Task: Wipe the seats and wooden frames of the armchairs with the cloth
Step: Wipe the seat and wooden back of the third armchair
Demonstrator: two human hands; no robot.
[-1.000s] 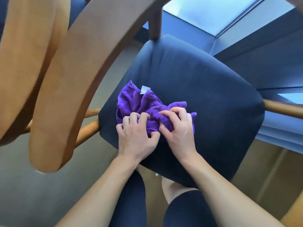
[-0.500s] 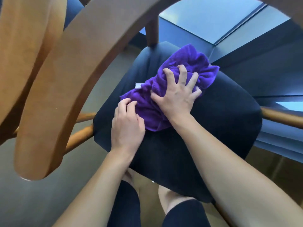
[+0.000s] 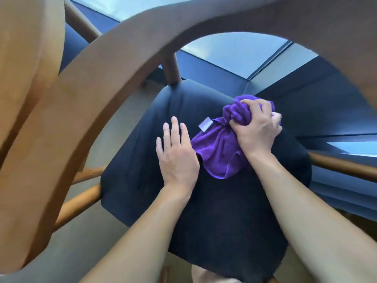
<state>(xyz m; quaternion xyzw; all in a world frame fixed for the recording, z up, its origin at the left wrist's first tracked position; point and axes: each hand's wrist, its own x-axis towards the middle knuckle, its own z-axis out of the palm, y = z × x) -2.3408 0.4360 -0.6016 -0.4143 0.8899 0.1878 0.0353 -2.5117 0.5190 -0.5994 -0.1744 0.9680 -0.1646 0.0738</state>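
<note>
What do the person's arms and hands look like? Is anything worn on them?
The left arm and right arm are bare as far as the view shows, with no sleeves. The left hand and right hand wear no gloves; no ring, watch or bracelet shows.

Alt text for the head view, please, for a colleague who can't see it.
The right hand grips a bunched purple cloth on the armchair's dark blue seat, while the left hand rests flat on the seat beside it. A curved wooden frame arches across the foreground.
</note>
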